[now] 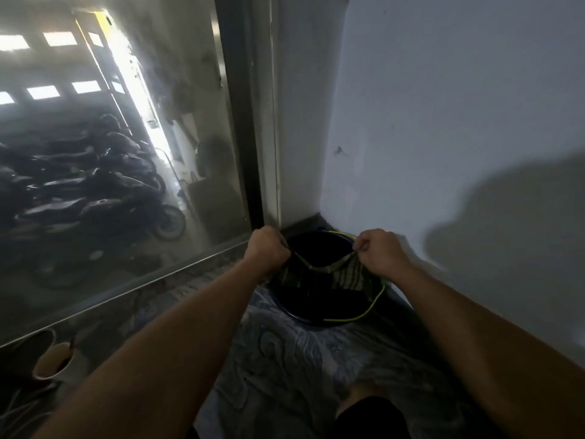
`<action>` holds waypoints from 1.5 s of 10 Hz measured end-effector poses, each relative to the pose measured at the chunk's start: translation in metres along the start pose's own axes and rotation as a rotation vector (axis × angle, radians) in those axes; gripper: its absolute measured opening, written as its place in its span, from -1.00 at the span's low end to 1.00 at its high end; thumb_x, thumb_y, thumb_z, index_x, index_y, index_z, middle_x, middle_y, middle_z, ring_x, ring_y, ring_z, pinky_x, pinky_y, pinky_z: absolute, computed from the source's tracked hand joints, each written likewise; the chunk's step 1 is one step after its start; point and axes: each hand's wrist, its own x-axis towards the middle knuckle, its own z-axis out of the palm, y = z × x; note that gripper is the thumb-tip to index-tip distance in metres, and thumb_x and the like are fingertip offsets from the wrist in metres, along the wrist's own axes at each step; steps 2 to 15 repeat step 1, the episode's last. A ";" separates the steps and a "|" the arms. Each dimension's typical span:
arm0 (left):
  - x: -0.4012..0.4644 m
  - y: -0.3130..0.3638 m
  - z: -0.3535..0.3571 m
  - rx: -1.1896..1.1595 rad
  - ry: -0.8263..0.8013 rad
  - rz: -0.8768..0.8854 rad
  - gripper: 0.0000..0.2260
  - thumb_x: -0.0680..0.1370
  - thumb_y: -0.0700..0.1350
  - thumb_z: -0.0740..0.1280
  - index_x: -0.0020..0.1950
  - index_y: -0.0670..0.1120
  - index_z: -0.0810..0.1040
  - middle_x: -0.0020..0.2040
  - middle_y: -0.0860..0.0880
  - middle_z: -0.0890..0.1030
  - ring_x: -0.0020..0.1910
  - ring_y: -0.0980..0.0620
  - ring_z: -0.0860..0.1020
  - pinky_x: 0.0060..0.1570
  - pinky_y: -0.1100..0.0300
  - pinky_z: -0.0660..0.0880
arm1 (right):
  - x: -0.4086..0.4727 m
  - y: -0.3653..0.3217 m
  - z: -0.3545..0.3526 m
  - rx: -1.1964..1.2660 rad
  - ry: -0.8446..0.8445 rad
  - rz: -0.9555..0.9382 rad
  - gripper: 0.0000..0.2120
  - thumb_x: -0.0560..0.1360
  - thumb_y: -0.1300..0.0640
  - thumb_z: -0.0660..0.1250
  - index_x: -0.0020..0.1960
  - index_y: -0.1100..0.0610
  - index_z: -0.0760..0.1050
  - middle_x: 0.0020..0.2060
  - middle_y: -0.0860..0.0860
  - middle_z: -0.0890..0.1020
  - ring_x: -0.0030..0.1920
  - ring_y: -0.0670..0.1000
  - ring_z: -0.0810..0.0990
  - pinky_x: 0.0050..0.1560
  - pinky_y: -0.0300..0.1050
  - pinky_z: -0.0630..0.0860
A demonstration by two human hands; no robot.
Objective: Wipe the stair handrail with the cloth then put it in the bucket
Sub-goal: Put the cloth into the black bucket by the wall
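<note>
Centre of frame: the left hand (267,248) and right hand (378,248) each clench a top corner of the striped green-and-dark cloth (332,275). The cloth hangs stretched between them over the open black round bucket (304,312), which stands on the patterned floor (285,359) by the white wall (443,122).

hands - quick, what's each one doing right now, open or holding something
Left hand: closed, gripping one end of the cloth over the bucket.
Right hand: closed, pinching the cloth's other end.
</note>
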 end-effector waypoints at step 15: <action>0.013 0.007 0.017 -0.012 -0.047 -0.034 -0.86 0.44 -0.22 0.39 -0.05 -0.17 0.69 -0.08 -0.18 0.69 -0.12 -0.10 0.67 -0.02 0.03 0.62 | 0.018 0.015 0.016 0.076 -0.021 0.037 -0.77 0.37 0.33 0.32 -0.27 0.01 0.60 -0.20 0.10 0.67 -0.13 0.12 0.63 -0.02 -0.15 0.53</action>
